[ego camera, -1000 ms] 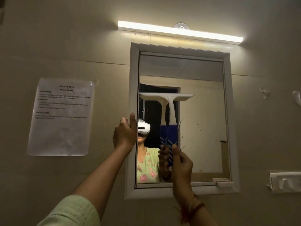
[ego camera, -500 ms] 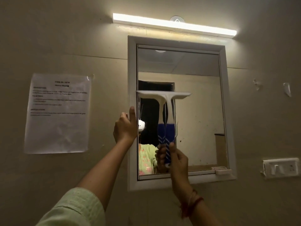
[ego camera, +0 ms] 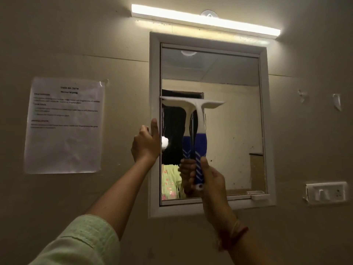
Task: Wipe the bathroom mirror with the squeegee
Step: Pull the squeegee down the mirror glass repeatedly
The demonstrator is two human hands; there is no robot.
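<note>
Simply two hands, one squeegee [ego camera: 199,119], one mirror [ego camera: 229,140] — left hand [ego camera: 146,144] grips the frame [ego camera: 153,73], right hand [ego camera: 210,178] grips the handle [ego camera: 200,150].

The beige wall [ego camera: 76,44] carries a lit strip light [ego camera: 206,20], a printed sheet [ego camera: 65,127] and seemingly a switch plate [ego camera: 325,192].

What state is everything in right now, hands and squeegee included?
squeegee: upright, blade against the glass, mid-height, left side
right hand: grips the squeegee's blue handle
left hand: holds the mirror frame at its left edge, thumb up
mirror: spotted on the right
light bar: on
paper notice: flat on wall
</note>
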